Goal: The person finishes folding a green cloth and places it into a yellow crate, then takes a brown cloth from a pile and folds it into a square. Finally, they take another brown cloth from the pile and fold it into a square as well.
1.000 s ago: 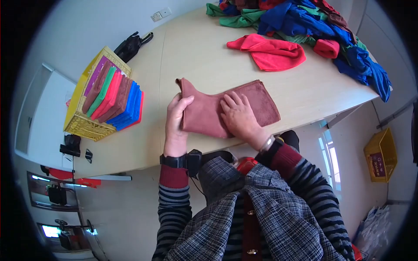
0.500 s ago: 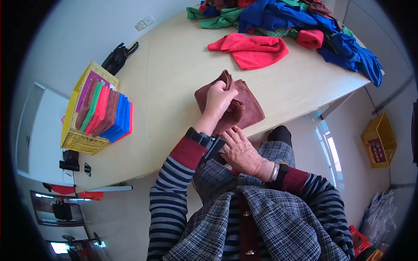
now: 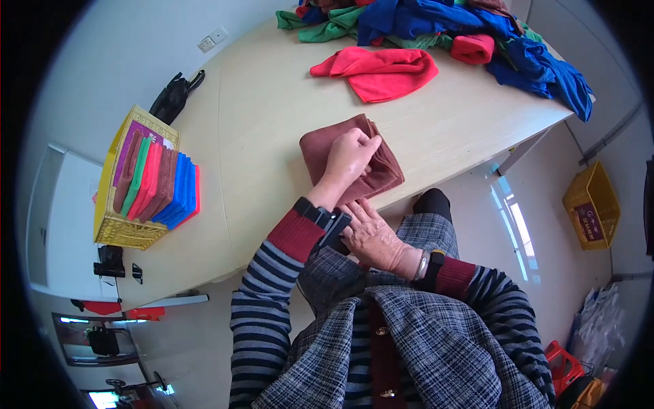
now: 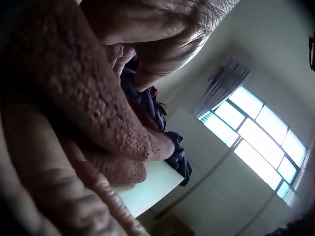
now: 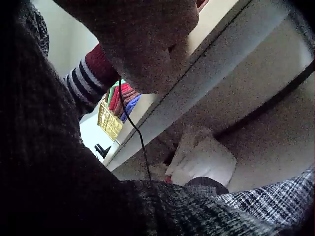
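Note:
A brown cloth [image 3: 319,151], folded over on itself into a small layered square, lies near the front edge of the table. My left hand [image 3: 349,160] reaches across its top and grips a folded edge, fingers curled. In the left wrist view the brown cloth [image 4: 93,93] passes between the thumb and the fingers. At the cloth's near side, by the table edge, my right hand [image 3: 373,237] lies with its fingers extended, holding nothing. Its fingertips are partly behind the left wrist strap.
A yellow basket [image 3: 129,235] at the left holds upright folded cloths [image 3: 160,180] in brown, green, red and blue. Behind the work lies a loose red cloth [image 3: 381,73], with a heap of mixed cloths [image 3: 436,24] beyond. Another yellow basket [image 3: 591,208] stands at the right.
My left hand has carried the left part of the brown cloth over to the right, onto the rest. The right hand has drawn back off the cloth toward the table edge.

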`<action>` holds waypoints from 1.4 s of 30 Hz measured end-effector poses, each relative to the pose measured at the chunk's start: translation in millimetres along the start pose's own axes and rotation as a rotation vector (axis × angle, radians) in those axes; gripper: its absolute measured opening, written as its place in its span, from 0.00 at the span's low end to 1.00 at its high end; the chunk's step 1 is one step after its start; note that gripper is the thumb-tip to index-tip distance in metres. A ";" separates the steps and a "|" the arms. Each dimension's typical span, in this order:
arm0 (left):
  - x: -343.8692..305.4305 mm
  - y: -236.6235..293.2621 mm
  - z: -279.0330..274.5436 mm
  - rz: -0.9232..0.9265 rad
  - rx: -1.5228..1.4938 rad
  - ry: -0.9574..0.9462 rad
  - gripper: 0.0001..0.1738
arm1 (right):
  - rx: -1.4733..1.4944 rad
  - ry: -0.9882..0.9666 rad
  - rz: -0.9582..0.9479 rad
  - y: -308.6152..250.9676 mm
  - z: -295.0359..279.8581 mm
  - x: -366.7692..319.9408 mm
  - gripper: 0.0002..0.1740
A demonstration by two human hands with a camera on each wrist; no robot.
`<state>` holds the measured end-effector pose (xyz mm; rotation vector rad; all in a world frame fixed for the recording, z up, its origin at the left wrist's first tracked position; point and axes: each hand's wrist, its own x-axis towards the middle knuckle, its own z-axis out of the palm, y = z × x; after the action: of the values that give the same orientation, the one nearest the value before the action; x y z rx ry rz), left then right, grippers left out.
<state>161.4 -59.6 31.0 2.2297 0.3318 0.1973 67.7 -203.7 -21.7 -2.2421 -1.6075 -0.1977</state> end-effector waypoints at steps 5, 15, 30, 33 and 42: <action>-22.2 -13.1 -44.7 0.228 -0.246 0.217 0.11 | 0.016 0.095 -0.013 5.0 2.3 -2.2 0.32; -53.8 -71.8 -69.0 0.457 0.610 0.130 0.33 | 0.006 0.079 0.001 1.0 1.8 -1.4 0.37; -77.7 -50.9 -60.3 0.281 0.800 0.000 0.41 | 0.206 0.301 0.201 38.1 -48.6 79.6 0.31; -90.2 -57.0 -54.6 0.285 0.663 -0.016 0.41 | -0.004 0.249 0.271 67.4 -21.8 88.2 0.31; -106.2 -62.1 -49.7 0.289 0.628 0.026 0.37 | -0.110 0.162 0.320 79.1 -11.5 79.5 0.33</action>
<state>37.1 -17.9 10.7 2.8983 0.0824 0.3075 169.7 -159.9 -2.5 -2.4573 -1.1633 -0.3775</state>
